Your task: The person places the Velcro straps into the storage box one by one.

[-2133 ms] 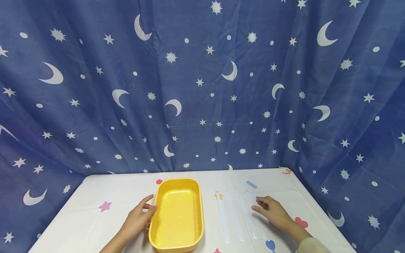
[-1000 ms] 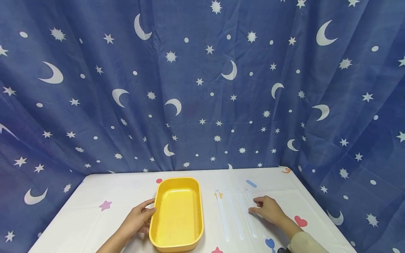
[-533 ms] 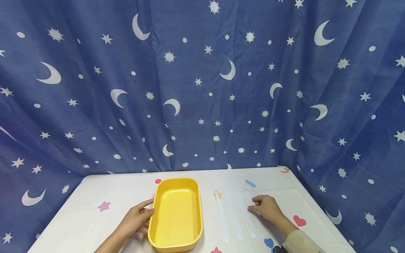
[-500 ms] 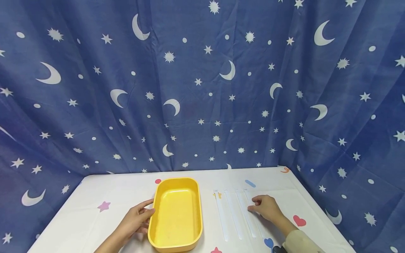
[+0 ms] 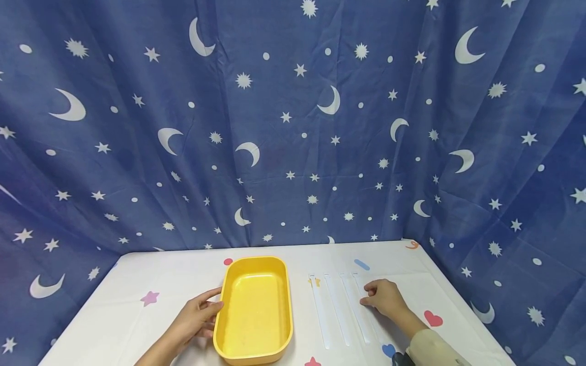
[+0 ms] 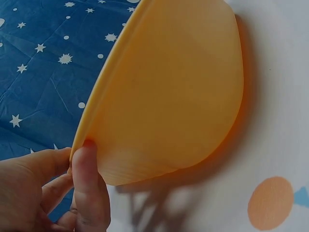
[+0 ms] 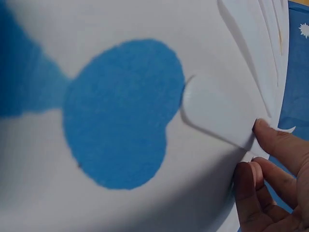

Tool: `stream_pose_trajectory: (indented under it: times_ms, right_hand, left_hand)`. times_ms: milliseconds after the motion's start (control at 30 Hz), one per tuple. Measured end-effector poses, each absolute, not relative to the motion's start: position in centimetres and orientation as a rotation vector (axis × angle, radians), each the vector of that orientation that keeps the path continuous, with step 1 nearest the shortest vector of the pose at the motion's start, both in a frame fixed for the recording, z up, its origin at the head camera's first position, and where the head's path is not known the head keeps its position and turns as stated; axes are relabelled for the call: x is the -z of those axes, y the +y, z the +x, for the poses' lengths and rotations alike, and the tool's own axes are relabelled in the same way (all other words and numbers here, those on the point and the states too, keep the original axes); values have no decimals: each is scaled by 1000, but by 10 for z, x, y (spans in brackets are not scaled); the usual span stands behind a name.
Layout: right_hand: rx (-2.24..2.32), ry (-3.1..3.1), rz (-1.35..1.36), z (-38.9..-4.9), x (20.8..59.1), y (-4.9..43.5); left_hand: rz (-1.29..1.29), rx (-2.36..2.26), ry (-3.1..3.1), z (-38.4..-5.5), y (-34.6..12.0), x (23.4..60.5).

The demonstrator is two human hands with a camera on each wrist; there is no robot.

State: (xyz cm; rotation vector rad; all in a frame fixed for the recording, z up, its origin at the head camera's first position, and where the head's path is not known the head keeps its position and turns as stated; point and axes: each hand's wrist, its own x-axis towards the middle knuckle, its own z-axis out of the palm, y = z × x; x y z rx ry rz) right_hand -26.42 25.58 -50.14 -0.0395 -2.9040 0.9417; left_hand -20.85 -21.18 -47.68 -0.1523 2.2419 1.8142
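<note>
A yellow plastic tub (image 5: 285, 351), rounded and rectangular, stands on the table. At its left side my left hand (image 5: 198, 316) holds the rim; in the left wrist view, one finger lies against the outer wall (image 6: 169, 92) and others meet the rim's edge. To the right of the tub lie several long, flat white strips (image 5: 338, 312), side by side, each with a small squared head at the far end. My right hand (image 5: 386, 300) pinches the rightmost strip (image 7: 212, 108) between thumb and fingers. That strip's rounded near end shows in the right wrist view.
A white cloth (image 5: 183, 269) with coloured shapes covers the table. Behind and on both sides hangs a blue curtain (image 5: 274, 127) with moons and stars. A dark object (image 5: 400, 359), its kind unclear, shows by the right sleeve (image 5: 432, 348).
Over the last two seconds my right hand moved slightly left onto the rightmost strip. My left hand closed on the tub's rim. Tub and strips have stayed in place.
</note>
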Motion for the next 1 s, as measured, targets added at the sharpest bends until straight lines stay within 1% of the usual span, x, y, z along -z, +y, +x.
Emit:
stream_pose_trajectory:
  times_ms: [300,567,1000]
  right_hand:
    - [-945,-2890,-61,-261,495,254]
    - [-987,-2870,-53,-262,493,253]
    - [-1008,-2868,-127,-262,492,251]
  left_hand:
    - [-210,-1804,2250,-207,-211,474]
    - [-197,-1812,2244,-207,-209,473]
    - [-230,-1812,2261,-208,-208,474]
